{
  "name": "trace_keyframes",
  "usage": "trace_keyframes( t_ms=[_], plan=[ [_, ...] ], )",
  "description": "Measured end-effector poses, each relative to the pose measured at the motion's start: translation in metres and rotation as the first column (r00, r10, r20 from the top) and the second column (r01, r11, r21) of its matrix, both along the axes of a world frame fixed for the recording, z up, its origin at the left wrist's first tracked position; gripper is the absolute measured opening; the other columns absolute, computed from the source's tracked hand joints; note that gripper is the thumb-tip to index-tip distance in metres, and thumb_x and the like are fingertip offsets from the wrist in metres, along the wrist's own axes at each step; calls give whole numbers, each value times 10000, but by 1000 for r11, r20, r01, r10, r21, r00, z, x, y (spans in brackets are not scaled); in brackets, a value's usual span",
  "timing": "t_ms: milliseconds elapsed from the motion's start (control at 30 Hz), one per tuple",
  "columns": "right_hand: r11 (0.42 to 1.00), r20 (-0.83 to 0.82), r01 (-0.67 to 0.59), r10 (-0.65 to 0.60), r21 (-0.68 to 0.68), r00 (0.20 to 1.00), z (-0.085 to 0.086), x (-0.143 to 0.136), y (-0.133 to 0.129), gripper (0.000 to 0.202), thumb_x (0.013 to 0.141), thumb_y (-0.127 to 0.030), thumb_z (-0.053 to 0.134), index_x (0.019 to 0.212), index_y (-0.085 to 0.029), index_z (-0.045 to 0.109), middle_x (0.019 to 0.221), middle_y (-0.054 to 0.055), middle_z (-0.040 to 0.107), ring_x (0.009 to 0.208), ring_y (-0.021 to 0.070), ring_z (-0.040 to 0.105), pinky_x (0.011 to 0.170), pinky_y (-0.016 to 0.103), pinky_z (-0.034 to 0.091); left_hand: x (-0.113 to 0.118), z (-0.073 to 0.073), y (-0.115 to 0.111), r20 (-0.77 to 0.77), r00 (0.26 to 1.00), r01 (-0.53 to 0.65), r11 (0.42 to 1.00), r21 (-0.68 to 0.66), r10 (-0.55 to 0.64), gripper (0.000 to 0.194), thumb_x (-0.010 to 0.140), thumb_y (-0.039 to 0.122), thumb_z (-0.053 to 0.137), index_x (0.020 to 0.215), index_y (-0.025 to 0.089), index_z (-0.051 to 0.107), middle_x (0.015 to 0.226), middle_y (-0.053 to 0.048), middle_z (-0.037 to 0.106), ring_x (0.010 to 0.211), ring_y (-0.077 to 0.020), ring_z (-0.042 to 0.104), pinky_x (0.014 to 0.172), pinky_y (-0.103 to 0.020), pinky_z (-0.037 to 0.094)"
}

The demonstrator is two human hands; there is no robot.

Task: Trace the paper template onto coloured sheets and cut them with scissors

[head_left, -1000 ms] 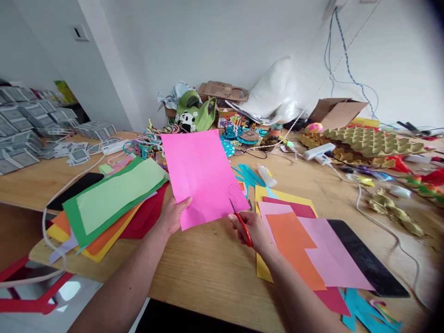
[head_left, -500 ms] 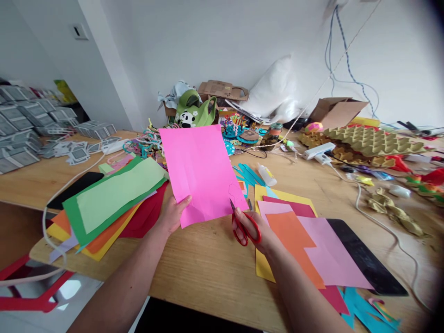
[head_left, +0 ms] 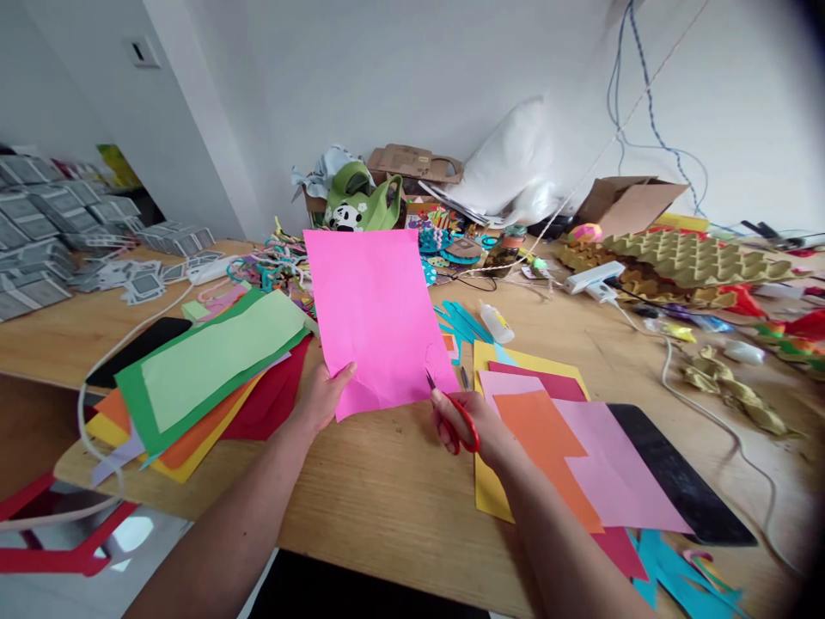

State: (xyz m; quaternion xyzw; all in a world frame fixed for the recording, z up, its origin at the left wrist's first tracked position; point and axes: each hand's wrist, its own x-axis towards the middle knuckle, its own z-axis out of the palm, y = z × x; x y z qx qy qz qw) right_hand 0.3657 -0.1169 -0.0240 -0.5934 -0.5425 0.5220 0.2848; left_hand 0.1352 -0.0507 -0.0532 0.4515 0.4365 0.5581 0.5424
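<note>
A bright pink sheet of paper (head_left: 374, 309) is held up over the table, gripped at its lower left edge by my left hand (head_left: 320, 397), thumb in front. Near the sheet's lower right corner a small outline is drawn in thin line. My right hand (head_left: 473, 421) is closed round red-handled scissors (head_left: 465, 425). Their blade tips meet the lower edge of the paper just below the drawn outline; whether they are cutting into it I cannot tell.
Left on the wooden table (head_left: 361, 507) lies a stack of coloured paper topped by a light green sheet (head_left: 223, 361). More sheets, an orange one (head_left: 541, 438) among them, lie right beside a black tablet-like slab (head_left: 676, 473). Behind are a glue bottle (head_left: 496, 322) and egg trays (head_left: 696, 258).
The scissors' handles have come closer together and turned slightly in my right hand. The pink sheet has shifted a little to the right at its top.
</note>
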Motion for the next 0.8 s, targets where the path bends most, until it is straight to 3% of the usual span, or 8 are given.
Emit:
trace_keyframes(
  t_ms=[100,233,333,433,533,600,733,800],
  plan=[
    [1000,-107,-10,7,-23,994,1,-1,-1,597,808,-713,407,606,-174,563,424,0,530,354,110,471,399,240,351,0,-1,0,-39,999,0,1000,23,1,345,701,325,740,1009,192,661,1003,-71,714,1064,-283,617,937,-395,476],
    [992,256,84,-107,97,961,-5,-4,1,552,729,-693,557,497,-196,491,428,16,539,370,125,469,406,257,329,2,3,-2,-48,999,-20,999,41,22,392,691,290,756,1059,209,646,1024,-66,713,1069,-273,616,962,-391,461],
    [977,381,55,-132,206,915,-10,-4,2,539,728,-668,580,473,-208,462,442,19,543,408,137,477,428,265,323,3,9,-5,81,996,32,999,-33,-30,431,662,282,782,1060,190,646,1058,-85,704,1029,-278,634,918,-401,495],
    [979,332,26,-94,203,938,-7,-1,2,534,719,-673,584,486,-211,455,430,12,533,406,134,471,425,259,327,3,13,-5,199,977,100,989,-113,-76,472,617,260,815,1052,175,654,1063,-109,701,984,-290,649,858,-406,530],
    [997,86,-24,17,80,996,-2,0,2,558,776,-707,471,556,-196,516,430,8,538,371,118,463,397,241,335,3,14,-4,220,974,94,984,-152,-59,463,579,239,838,1004,166,670,1000,-108,715,920,-284,664,817,-396,547],
    [999,-3,-27,27,32,1000,0,0,1,576,802,-707,422,598,-184,547,430,3,537,358,110,460,385,230,337,3,14,-4,216,975,76,986,-149,-43,456,568,239,846,983,155,674,968,-101,721,897,-275,668,813,-386,548],
    [992,237,34,-63,123,969,-3,0,2,520,726,-653,589,518,-186,492,417,-2,527,375,104,469,384,215,332,4,16,-5,236,971,82,986,-143,-47,481,580,228,840,1023,159,665,1009,-95,717,933,-266,664,822,-370,550],
    [993,247,8,-37,117,968,-4,1,3,501,728,-627,607,520,-185,493,420,-5,531,376,102,470,381,211,333,3,16,-5,246,968,91,984,-155,-50,464,580,218,838,1008,157,670,1002,-97,718,923,-260,667,808,-358,553]
  ],
)
